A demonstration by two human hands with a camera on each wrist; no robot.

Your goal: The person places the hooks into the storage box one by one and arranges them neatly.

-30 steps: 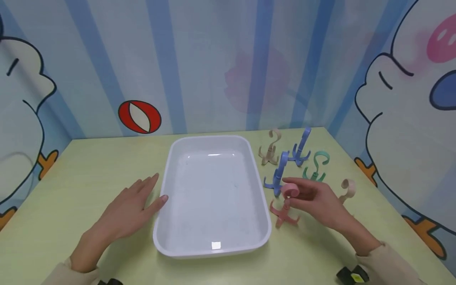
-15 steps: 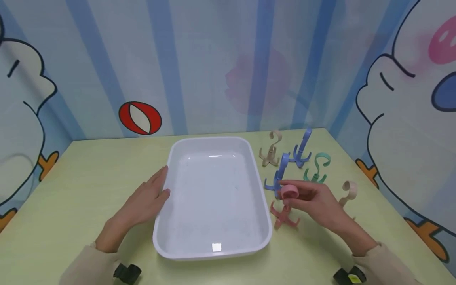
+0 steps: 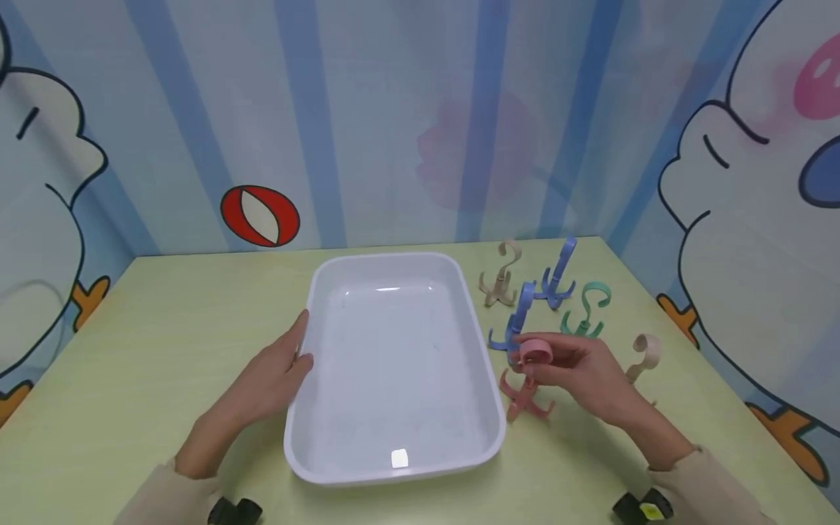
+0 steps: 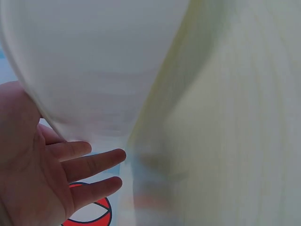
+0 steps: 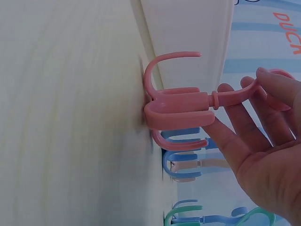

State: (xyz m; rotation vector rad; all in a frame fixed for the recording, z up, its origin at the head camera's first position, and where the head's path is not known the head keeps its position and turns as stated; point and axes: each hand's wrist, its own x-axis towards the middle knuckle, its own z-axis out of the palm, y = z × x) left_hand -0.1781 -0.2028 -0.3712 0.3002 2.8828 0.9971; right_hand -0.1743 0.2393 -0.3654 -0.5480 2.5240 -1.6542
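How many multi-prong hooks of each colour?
Blue multi-prong hooks: 2
Beige multi-prong hooks, one paler: 2
Green multi-prong hook: 1
Pink multi-prong hook: 1
Total visible: 6

Room opens over the white tray (image 3: 394,372), hooks (image 3: 520,313) crowding its right.

Tray (image 3: 394,379) looks glossy plast.; pink hook (image 5: 181,102) smooth plast.; sleeves (image 3: 165,497) matt cloth.
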